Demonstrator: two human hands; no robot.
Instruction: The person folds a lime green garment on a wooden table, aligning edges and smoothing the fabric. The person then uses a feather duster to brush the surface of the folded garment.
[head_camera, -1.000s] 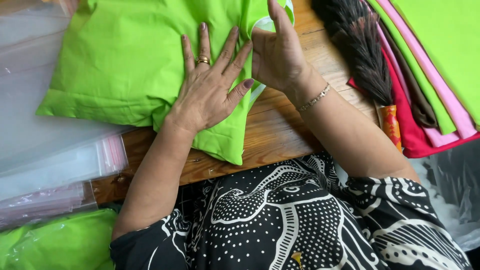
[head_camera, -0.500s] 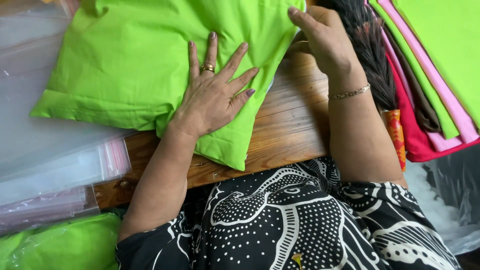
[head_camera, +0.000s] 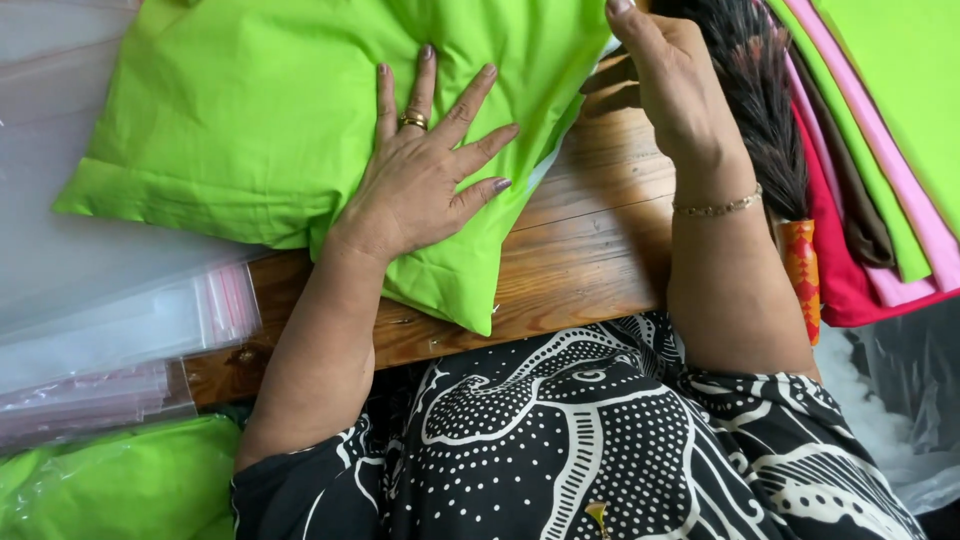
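Note:
A bright green cloth cushion cover (head_camera: 250, 130) lies on a wooden table (head_camera: 590, 260), one corner hanging near the front edge. My left hand (head_camera: 425, 175) rests flat on the cloth with fingers spread and a gold ring on one finger. My right hand (head_camera: 665, 85) is raised at the cloth's right edge, fingers curled toward the fabric edge; whether it pinches the cloth is hard to tell. A thin bracelet circles that wrist.
Clear plastic bags (head_camera: 110, 300) with pink strips are stacked at left, above a bagged green cushion (head_camera: 110, 480). A dark feather duster (head_camera: 765, 120) with an orange handle lies at right beside folded red, pink, brown and green fabrics (head_camera: 880, 150).
My right hand has moved up and to the right, from beside the left hand to the cloth's right edge. My left hand stays flat on the green cloth.

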